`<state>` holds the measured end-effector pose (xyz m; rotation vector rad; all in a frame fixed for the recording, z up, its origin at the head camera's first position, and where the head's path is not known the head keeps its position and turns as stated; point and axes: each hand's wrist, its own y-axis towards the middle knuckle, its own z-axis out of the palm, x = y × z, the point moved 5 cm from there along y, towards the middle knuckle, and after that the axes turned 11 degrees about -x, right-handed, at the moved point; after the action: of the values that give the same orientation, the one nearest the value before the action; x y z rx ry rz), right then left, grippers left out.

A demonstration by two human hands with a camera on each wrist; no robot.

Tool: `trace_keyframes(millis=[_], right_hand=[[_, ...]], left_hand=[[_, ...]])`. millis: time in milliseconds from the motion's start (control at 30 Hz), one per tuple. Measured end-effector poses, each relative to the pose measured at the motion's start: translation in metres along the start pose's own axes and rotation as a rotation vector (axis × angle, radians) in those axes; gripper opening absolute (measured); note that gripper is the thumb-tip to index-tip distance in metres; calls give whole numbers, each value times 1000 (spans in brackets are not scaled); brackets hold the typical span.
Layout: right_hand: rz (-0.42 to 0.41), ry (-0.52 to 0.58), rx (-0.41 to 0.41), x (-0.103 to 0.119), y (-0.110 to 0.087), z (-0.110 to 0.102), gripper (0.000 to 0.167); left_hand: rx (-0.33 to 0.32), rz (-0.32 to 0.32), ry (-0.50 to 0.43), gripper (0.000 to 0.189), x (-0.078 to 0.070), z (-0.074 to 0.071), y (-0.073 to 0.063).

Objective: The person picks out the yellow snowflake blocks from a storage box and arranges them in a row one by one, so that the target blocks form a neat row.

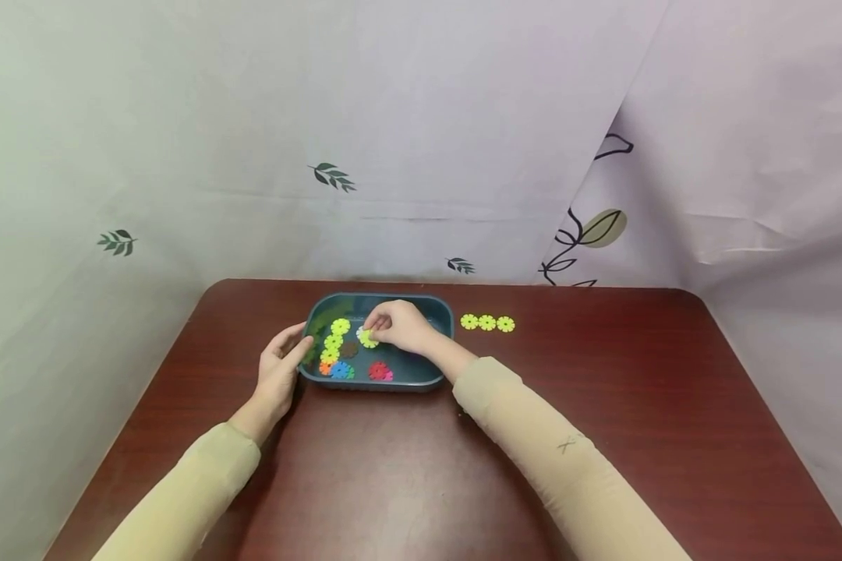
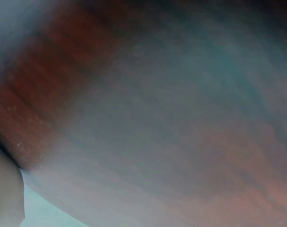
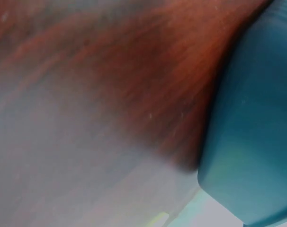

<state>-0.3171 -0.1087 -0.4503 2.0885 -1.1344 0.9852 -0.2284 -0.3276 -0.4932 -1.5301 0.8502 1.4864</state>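
Far left, cloth wall with dark leaf prints; below it a pale sleeve leads up to the left hand. Left hand grips the tray's left end, thumb at the rim, fingers along the outer side. Tray: dark blue-green, round-cornered, on the reddish-brown table toward its far edge; long axis left to right, open side up. Inside, at left, three yellow notched discs in a line running near to far, far end leaning right; overlapping or joined, cannot tell which. At the line's near end, an orange disc, then a blue disc with a green disc partly under it. Brown disc just right of the line, lying flat. Next, a held yellow disc, tilted, a white disc showing beside it. Right hand, over the tray, pinches that yellow disc between thumb and fingertips, the gap barely wider than the piece. Nearer, a red disc overlaps a pink disc. Right sleeve bears a dark X-like mark. Beyond the tray's right end, a row of three yellow discs on the table, axis left to right, touching.
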Motion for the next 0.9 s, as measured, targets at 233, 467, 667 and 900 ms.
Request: trace_keyframes(millis=[233, 467, 667, 900], right_hand=[[2, 24, -1, 0, -1, -7, 13], [39, 103, -65, 2, -3, -23, 14], [72, 144, -138, -4, -5, -40, 14], [101, 176, -220, -13, -9, -65, 13]], left_hand=[[-5, 5, 17, 42, 0, -3, -1], [6, 8, 48, 44, 0, -3, -1], [0, 7, 42, 46, 0, -4, -1], [1, 8, 31, 45, -1, -2, -1]])
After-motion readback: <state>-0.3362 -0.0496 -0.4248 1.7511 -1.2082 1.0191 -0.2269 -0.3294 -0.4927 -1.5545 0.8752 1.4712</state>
